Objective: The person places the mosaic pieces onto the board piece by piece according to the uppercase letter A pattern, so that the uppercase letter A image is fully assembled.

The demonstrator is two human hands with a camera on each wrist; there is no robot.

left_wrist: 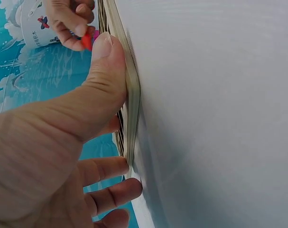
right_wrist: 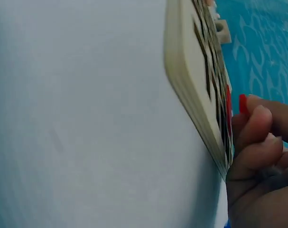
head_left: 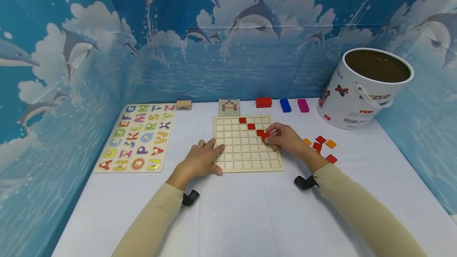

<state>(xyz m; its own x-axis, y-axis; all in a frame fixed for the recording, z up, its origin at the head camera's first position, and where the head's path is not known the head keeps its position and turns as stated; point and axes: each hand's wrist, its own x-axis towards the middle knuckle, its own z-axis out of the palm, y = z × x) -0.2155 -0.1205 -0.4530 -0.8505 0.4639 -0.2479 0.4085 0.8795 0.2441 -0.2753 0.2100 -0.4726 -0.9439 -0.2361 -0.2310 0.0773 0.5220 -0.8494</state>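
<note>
A wooden grid board [head_left: 242, 150] lies on the table, with red square tiles [head_left: 251, 126] set in a diagonal down its upper right part. My left hand [head_left: 201, 158] rests at the board's left edge, fingers spread and thumb by the lower left corner. The left wrist view has its thumb [left_wrist: 103, 71] against the board's rim. Over the board's right side, my right hand [head_left: 285, 140] pinches a red square tile [head_left: 265, 136] between thumb and fingertips. That tile also shows in the right wrist view, held just off the board [right_wrist: 196, 90].
Loose red and orange tiles [head_left: 331, 144] lie right of the board. Behind it are a small pattern card [head_left: 229, 107] and red [head_left: 263, 102], blue [head_left: 285, 105] and magenta [head_left: 303, 105] blocks. An alphabet board [head_left: 135, 138] lies left; a white bucket [head_left: 342, 94] stands back right.
</note>
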